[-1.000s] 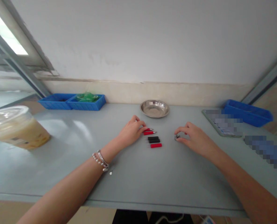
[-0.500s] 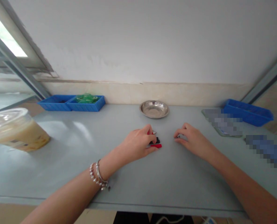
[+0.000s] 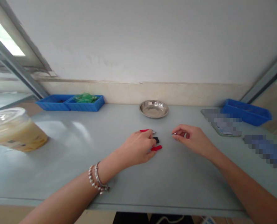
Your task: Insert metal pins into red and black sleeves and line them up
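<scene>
My left hand (image 3: 139,146) lies palm down with curled fingers over several slim pen-like parts on the table. Beyond its index finger is a red barrel with a silver tip (image 3: 145,130). The end of a black part (image 3: 156,140) pokes out by the fingertips. Near my thumb lies a shorter red part (image 3: 156,148). My fingers cover the rest of these parts, so their full shape is hidden. To the right, my right hand (image 3: 190,137) pinches a small silvery metal piece (image 3: 174,134) between thumb and index finger, just above the table.
A steel dish (image 3: 153,109) stands near the wall. Blue trays (image 3: 82,106) at the back left hold green and dark items. Another blue tray (image 3: 247,113) is at the back right, near blurred flat objects (image 3: 222,124). A lidded drink cup (image 3: 17,130) stands left.
My right hand has moved slightly left, and the metal piece now shows more at its fingertips. My left hand has shifted slightly down, uncovering more of the far red barrel.
</scene>
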A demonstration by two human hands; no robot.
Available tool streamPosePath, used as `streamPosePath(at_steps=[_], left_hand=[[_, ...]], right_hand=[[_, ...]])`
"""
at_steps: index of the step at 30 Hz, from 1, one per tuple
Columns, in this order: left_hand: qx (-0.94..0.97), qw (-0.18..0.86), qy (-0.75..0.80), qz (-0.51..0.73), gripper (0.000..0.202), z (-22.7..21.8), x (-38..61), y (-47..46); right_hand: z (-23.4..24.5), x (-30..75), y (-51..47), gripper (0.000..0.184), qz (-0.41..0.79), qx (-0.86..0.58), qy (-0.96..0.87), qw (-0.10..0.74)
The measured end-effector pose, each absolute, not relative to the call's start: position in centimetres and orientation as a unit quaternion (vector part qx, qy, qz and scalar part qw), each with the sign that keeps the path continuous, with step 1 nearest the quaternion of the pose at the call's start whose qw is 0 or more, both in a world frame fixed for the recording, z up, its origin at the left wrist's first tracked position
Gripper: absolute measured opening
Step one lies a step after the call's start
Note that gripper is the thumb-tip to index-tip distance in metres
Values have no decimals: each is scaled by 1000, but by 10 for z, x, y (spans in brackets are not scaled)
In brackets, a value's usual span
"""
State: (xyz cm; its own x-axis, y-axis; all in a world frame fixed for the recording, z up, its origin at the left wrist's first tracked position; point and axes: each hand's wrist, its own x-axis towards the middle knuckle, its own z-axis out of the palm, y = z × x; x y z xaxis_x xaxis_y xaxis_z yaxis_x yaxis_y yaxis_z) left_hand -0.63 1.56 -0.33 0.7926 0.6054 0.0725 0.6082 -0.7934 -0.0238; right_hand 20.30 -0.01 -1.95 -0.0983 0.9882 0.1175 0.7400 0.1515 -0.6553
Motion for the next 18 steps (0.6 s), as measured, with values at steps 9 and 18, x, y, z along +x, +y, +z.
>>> streamPosePath(at_steps=[9, 18], left_hand=[[-923, -2, -358, -142, 23, -7, -4, 13], [-924, 3, -343, -170, 21, -14, -5, 14]], right_hand=[[-21, 194, -2, 27, 449, -534, -648, 308], [-19, 190, -4, 19, 488, -507, -627, 335]])
